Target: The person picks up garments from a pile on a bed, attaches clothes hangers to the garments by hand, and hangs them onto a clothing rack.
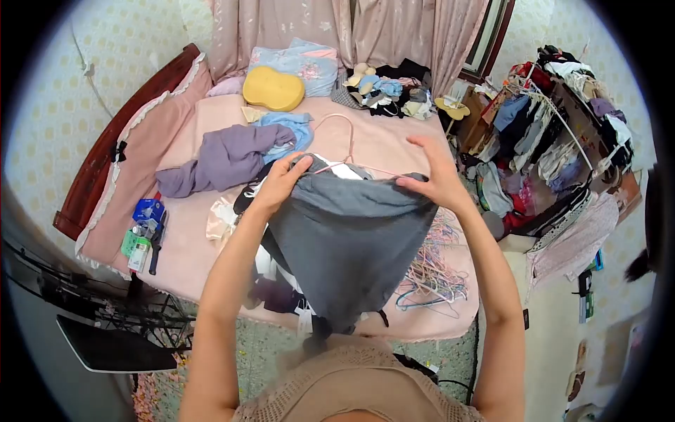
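A soft, matte grey garment (pixel 348 235) drapes to a tapering point above the pink-sheeted bed (pixel 186 243), a thin, curve-hooked hanger (pixel 351 141) at its top edge; the left hand (pixel 283 181) pinches one corner, the right hand (pixel 441 177) spreads its fingers, thumb against the garment

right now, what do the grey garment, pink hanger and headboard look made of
Grey garment: matte cloth, perhaps cotton, since it drapes in soft creases. Pink hanger: smooth, perhaps plastic-coated wire, judging by its slim curves. Headboard: probably varnished wood, from its dark red-brown colour and sheen.
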A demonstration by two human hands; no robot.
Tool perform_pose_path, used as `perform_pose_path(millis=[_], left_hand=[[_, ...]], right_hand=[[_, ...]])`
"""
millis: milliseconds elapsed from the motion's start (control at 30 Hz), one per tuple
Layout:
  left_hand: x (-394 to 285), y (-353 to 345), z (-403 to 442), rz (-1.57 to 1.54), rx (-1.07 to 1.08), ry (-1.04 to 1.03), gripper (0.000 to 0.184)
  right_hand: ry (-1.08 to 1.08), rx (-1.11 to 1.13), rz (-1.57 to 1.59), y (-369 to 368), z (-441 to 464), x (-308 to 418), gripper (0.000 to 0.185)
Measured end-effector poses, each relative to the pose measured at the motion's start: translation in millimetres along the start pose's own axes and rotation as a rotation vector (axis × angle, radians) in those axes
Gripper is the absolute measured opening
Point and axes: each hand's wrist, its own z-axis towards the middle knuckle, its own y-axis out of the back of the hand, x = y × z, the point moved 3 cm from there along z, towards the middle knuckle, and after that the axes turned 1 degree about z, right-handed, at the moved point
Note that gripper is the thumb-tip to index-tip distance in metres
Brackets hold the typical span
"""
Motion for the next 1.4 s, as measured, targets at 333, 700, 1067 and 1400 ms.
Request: perform_pose_path(millis=[333, 700, 1067, 1400], left_hand=[[27, 36, 2, 0.06, -0.016, 0.035, 0.026], [45, 44, -30, 0.0, 0.193, 0.271, 0.021], [196, 22, -57, 0.059, 0.163, 0.616, 0.039], [300, 39, -11, 0.619, -0.545, 0.524, 0.06]], right_hand=[[-0.412, 0.184, -0.027, -7, -19, -16, 0.024], [-0.423, 0.217, 0.038, 3, -29, -24, 0.025], [-0.661, 0.593, 0.201, 51, -88, -38, 0.03], [-0.691, 0.638, 0.038, 53, -130, -23, 0.025]])
